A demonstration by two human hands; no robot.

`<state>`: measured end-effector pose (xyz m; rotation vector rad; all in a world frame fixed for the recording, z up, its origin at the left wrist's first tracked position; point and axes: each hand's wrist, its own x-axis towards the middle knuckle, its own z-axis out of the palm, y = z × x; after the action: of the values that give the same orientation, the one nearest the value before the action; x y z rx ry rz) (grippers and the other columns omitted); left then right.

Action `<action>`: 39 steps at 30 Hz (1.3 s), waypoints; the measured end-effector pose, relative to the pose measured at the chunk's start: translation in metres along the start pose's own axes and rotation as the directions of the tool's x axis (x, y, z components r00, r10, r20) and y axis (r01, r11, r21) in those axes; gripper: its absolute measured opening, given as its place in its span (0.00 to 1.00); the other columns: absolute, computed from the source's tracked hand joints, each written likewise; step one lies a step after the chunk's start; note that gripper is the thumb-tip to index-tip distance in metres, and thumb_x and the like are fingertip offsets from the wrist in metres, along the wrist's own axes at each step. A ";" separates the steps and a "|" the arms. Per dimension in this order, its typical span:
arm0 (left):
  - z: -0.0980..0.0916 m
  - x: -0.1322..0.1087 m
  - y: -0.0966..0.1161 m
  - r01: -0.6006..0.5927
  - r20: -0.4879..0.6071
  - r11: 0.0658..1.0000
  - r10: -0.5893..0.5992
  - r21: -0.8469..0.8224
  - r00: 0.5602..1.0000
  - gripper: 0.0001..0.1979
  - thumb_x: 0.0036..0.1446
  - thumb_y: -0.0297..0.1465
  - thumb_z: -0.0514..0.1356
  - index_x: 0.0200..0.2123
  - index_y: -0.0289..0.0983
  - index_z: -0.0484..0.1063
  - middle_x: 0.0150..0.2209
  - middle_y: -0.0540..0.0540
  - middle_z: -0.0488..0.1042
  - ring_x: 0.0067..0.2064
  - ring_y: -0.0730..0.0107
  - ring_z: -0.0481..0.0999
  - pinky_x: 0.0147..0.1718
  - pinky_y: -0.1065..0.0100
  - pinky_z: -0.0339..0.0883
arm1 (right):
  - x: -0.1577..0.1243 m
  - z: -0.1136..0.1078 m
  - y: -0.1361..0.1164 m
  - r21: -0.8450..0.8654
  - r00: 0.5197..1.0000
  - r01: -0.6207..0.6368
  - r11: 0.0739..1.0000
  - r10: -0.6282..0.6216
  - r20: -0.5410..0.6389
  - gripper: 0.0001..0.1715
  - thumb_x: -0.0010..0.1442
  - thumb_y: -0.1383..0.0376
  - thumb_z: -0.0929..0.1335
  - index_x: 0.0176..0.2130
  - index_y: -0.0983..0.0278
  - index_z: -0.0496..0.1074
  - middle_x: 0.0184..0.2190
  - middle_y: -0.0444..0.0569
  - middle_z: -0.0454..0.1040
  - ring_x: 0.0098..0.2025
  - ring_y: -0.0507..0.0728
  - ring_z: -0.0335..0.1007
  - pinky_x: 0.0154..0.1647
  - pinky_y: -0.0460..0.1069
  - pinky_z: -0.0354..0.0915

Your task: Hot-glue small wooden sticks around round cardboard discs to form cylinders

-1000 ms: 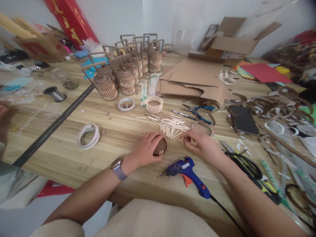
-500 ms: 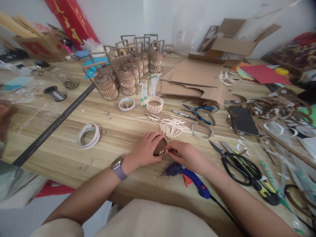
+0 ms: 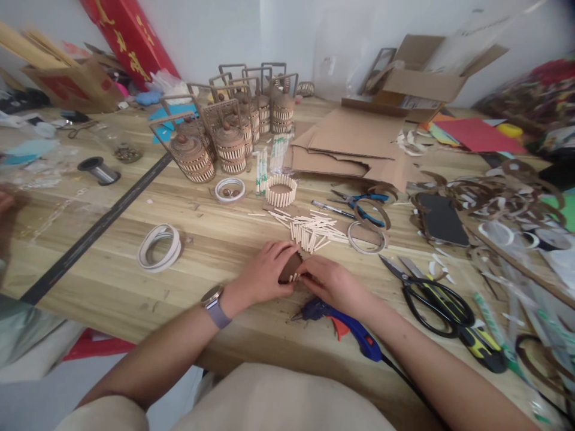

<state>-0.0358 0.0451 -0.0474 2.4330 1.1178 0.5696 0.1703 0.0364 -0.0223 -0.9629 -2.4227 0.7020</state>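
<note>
My left hand [image 3: 269, 272] is wrapped round a small brown disc [image 3: 291, 268], which has a few short pale sticks standing at its near edge. At the disc's right edge, my right hand [image 3: 327, 278] has its thumb and fingers pinched beside those sticks; a stick between the fingertips cannot be made out clearly. Just beyond both hands lies a loose pile of pale sticks [image 3: 312, 228]. Behind the pile stands a ring of upright sticks on a brown base [image 3: 281, 191]. A blue glue gun [image 3: 345, 326] rests below my right hand.
Scissors [image 3: 438, 299] and a yellow-black cutter [image 3: 483, 347] lie right. White tape rolls [image 3: 159, 248] sit left. Several lidded stick baskets [image 3: 231, 146] with tall handles and cardboard sheets [image 3: 350, 134] stand or lie behind. Another person's hand [image 3: 5, 200] shows at the left edge.
The fingertips of my right hand have drawn in slightly against the disc's edge, and the stick seen between them earlier is now mostly hidden. My left hand has stayed round the disc.
</note>
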 end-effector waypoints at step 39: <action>0.001 -0.003 -0.002 0.016 -0.052 1.000 -0.015 0.012 0.999 0.36 0.53 0.29 0.64 0.64 0.37 0.57 0.62 0.37 0.64 0.63 0.48 0.60 0.64 0.45 0.57 | -0.088 -0.033 -0.004 0.604 0.668 -0.603 0.522 0.743 0.025 0.17 0.49 0.51 0.73 0.30 0.60 0.71 0.25 0.44 0.70 0.28 0.56 0.67 0.27 0.48 0.64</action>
<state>-0.0383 0.0439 -0.0494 2.4307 1.1632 0.6261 0.2453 -0.0195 -0.0126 -1.6132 -1.3817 1.3876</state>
